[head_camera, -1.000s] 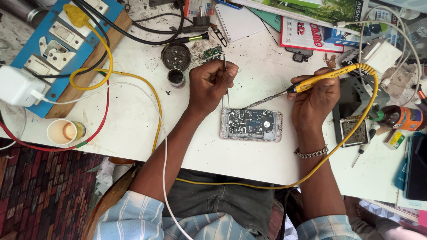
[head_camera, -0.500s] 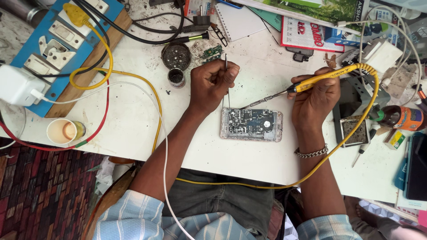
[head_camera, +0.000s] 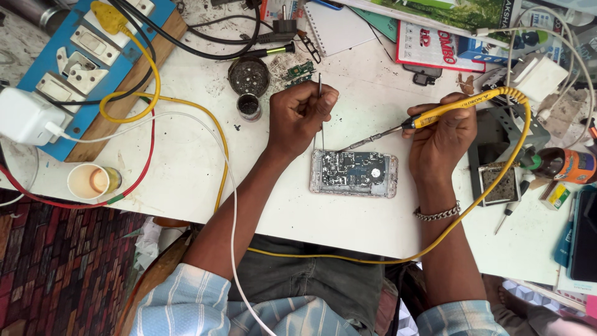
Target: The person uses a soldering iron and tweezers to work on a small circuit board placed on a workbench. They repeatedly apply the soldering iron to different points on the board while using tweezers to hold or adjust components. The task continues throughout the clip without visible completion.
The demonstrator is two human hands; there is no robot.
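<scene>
Left hand: left hand (head_camera: pixel 300 117) curled nearly shut, thumb and fingers pinching thin tweezers (head_camera: pixel 321 112) that stand upright, tips down toward the phone.
Right hand: right hand (head_camera: pixel 443 138) closed around the yellow grip of a soldering iron (head_camera: pixel 429 118), held like a pen; metal tip slants down and toward the left hand.
Phone: opened phone (head_camera: pixel 354 173) with bare board showing, flat on the table (head_camera: pixel 186 162), just below and between both hands; iron tip and tweezer tips meet near its upper edge, exact contact too small to tell.
Cord: yellow cord (head_camera: pixel 497 180) leaves the iron's rear, loops out past the right wrist and back under both forearms.
Bracelet: chain bracelet (head_camera: pixel 438 214) on the right wrist.
Beyond left hand: round tin (head_camera: pixel 249 76) and small pot (head_camera: pixel 248 106) just past the knuckles; small green board (head_camera: pixel 300 70) beside the tin.
Far left of left hand: paper cup (head_camera: pixel 92 181), white adapter (head_camera: pixel 26 116), blue switchboard (head_camera: pixel 87 56).
Right of right hand: iron stand (head_camera: pixel 500 186) with sponge, just beside the wrist.
</scene>
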